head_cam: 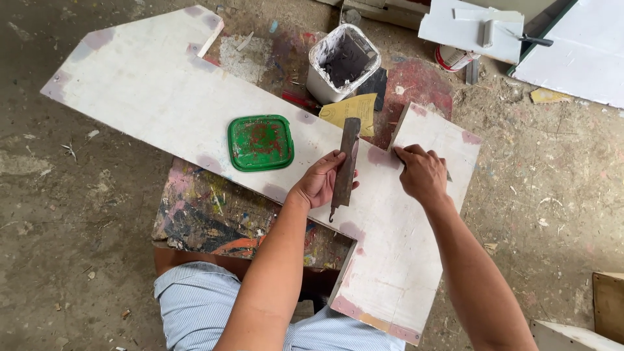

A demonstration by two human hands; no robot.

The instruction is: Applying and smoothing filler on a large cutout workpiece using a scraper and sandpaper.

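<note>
We hold the left hand [323, 181] palm up over the white board [195, 104], its fingers curled around one long, flat, rusty metal blade [345, 168] that lies along the palm; the thumb presses on the blade's left edge, and the hooked lower end projects below the hand. The right hand [422, 172] rests clenched on the board just beside the blade, knuckles up; a thin dark tip shows at its right edge, but we cannot tell what it grips. The board lies across one paint-stained stool [214, 218] and carries several pinkish filler patches. One green square lid [260, 142] sits on the board, left of the left hand. One white tub [343, 62] of dark grey paste stands on the floor beyond the board, with one yellow sheet [354, 110] just beside it.
</note>
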